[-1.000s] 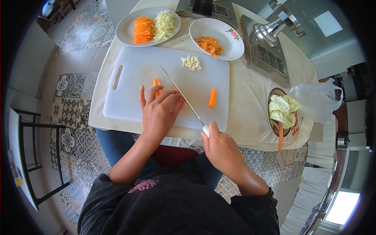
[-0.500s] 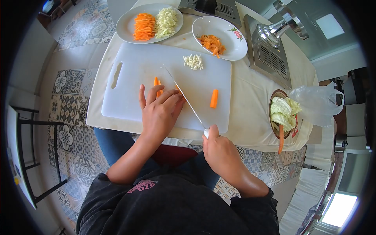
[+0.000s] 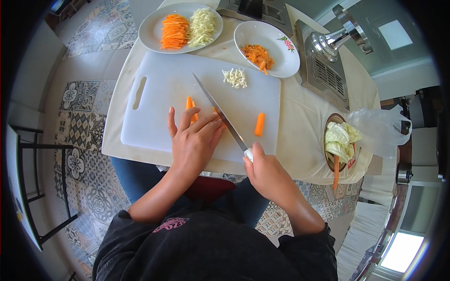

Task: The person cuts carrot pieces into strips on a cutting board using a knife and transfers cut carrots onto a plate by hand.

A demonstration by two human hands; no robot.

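My right hand (image 3: pixel 268 175) is closed around the white handle of a kitchen knife (image 3: pixel 220 112), whose blade slants up and left across the board. Beside the blade, my left hand (image 3: pixel 193 147) presses its bent fingertips on a carrot piece, mostly hidden under them. Cut carrot sticks (image 3: pixel 189 104) lie just past its fingers. Another carrot chunk (image 3: pixel 259 124) rests apart to the right of the knife. All this is on a white cutting board (image 3: pixel 159 117), where a small pile of pale chopped strips (image 3: pixel 235 78) sits near the far edge.
Behind the board stand a plate (image 3: pixel 149 35) of shredded carrot and pale green shreds, and a flowered dish (image 3: pixel 285 63) with carrot peelings. A metal stove (image 3: pixel 323 70) is at the back right. At right, a bowl (image 3: pixel 326 133) holds cabbage and a carrot, beside a plastic bag (image 3: pixel 382 131).
The knife blade has tilted so more of its flat side shows. My right hand has shifted slightly right and down. My left hand keeps nearly the same place on the carrot.
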